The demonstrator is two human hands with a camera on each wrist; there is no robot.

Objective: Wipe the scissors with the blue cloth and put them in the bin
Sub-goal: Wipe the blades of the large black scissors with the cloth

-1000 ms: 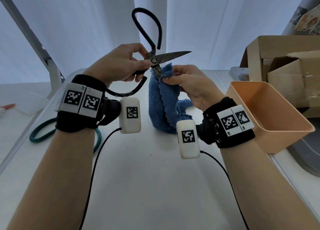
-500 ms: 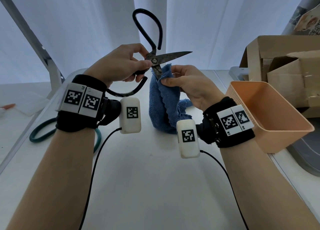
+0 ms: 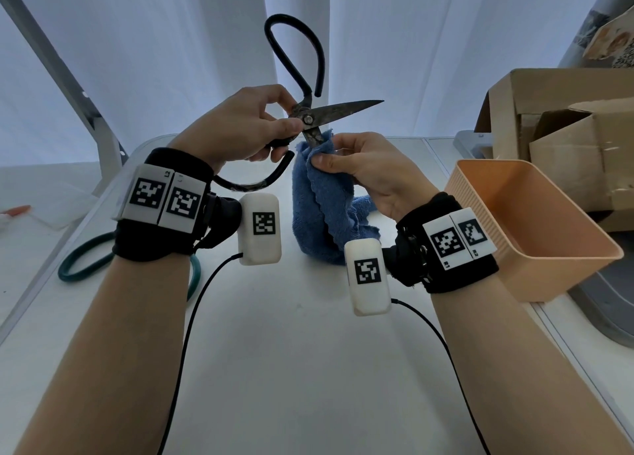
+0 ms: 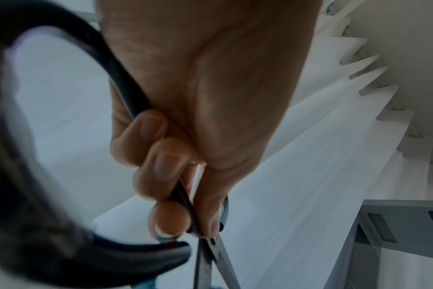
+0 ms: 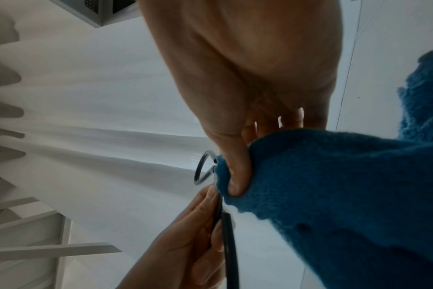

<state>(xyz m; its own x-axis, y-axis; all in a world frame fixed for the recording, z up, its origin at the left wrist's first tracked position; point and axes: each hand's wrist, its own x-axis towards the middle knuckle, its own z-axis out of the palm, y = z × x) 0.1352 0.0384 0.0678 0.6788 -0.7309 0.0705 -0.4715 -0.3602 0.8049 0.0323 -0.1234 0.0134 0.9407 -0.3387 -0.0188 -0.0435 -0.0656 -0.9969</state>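
The scissors are held up above the far part of the desk, blades spread wide. The left hand grips them at the pivot and the base of the lower handle loop, fingers curled round the black handle. One blade points right, bare; the other points down into the blue cloth, which the right hand pinches round it between thumb and fingers. The rest of the cloth hangs down and its lower end rests on the desk.

The step in hand looks like wiping the lower blade. To do it well, the right hand should keep the cloth folded over both faces of the blade and draw from pivot toward tip, with the pads on the flats and not across the edge. The left hand should hold the pivot steady so the blades do not swing shut on the cloth or the fingers. The bare upper blade likely needs its own pass.

The orange bin stands at the right edge of the desk, near the right wrist; what shows of its inside holds nothing. Behind it is an open cardboard box, contents not visible.
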